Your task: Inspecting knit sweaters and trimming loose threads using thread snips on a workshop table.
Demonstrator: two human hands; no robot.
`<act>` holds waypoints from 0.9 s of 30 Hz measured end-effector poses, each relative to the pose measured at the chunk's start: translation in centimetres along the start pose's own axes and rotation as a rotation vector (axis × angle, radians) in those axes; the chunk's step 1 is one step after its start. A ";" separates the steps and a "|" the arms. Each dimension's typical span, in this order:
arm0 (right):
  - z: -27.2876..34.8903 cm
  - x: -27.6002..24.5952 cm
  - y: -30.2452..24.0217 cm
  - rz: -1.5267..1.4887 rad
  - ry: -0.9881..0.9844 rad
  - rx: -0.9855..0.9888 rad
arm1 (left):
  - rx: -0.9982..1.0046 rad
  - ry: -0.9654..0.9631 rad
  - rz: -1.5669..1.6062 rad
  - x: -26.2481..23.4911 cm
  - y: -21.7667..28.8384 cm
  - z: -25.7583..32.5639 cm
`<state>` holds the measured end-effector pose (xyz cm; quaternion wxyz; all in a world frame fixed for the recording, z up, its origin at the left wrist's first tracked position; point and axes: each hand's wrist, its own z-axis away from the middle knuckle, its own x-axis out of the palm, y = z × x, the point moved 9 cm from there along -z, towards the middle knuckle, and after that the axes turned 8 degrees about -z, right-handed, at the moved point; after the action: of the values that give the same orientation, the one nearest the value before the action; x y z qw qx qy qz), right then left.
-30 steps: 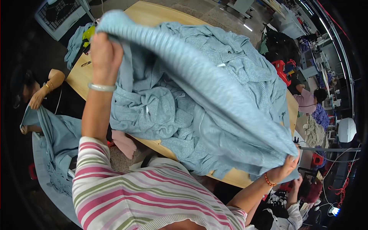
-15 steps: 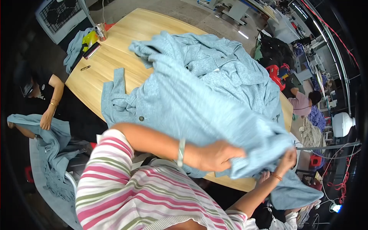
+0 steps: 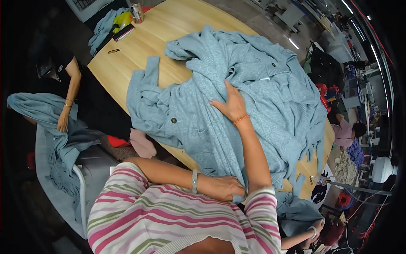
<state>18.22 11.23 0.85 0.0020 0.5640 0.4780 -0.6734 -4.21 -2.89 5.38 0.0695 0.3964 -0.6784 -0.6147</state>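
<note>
A pile of light blue knitted cardigans [image 3: 253, 97] with dark buttons lies spread over the wooden table [image 3: 169, 29]. My right hand [image 3: 230, 105], with an orange band at the wrist, lies flat on top of the knit, fingers spread. My left arm crosses in front of my striped shirt, and my left hand [image 3: 226, 188], a silver bangle behind it, is closed on the near hem of the cardigan at the table's edge. A sleeve [image 3: 146, 84] trails off to the left.
A person in black [image 3: 63, 80] sits at the left, holding another blue garment [image 3: 46, 114] over a chair. A metal cup [image 3: 136, 12], a yellow item and a pen [image 3: 113, 51] lie at the table's far end. Another person's hand [image 3: 315, 230] holds blue fabric at lower right.
The cardigan, held up and stretched between both hands a second ago, now lies on the table. My right hand has moved up onto it; my left hand has dropped to the near hem.
</note>
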 end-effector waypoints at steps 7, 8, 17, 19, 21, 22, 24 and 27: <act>-2.0 -1.2 -4.3 -0.456 0.040 -0.139 | -0.100 0.350 -0.006 -4.2 -2.0 5.2; -1.8 -4.7 -5.7 -0.523 0.107 -0.161 | -0.086 0.427 0.000 -6.4 -1.8 6.1; 17.9 -32.8 -4.6 -0.817 0.997 -0.423 | -0.337 1.317 -0.468 -25.6 -1.8 14.5; 24.3 -35.9 -6.2 -0.913 1.254 -0.419 | -0.276 1.113 -0.585 -26.4 -2.6 10.4; 29.9 -36.0 -11.9 0.517 1.444 -0.393 | -0.371 0.912 -0.554 -25.2 -5.6 6.8; 32.2 -36.6 -12.5 0.769 1.468 -0.149 | -0.355 0.890 -0.549 -24.8 -6.6 5.5; 32.9 -38.0 -11.7 0.726 1.453 -0.128 | -0.275 1.014 -0.791 -25.0 -7.6 3.4; 32.3 -39.8 -9.3 0.510 1.335 -0.133 | -0.271 1.082 -0.960 -30.2 -11.0 3.2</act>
<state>3.16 -25.97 34.14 -0.0994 0.9483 0.2706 -0.1329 19.37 19.19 6.73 0.1660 0.8857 -0.2190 -0.3742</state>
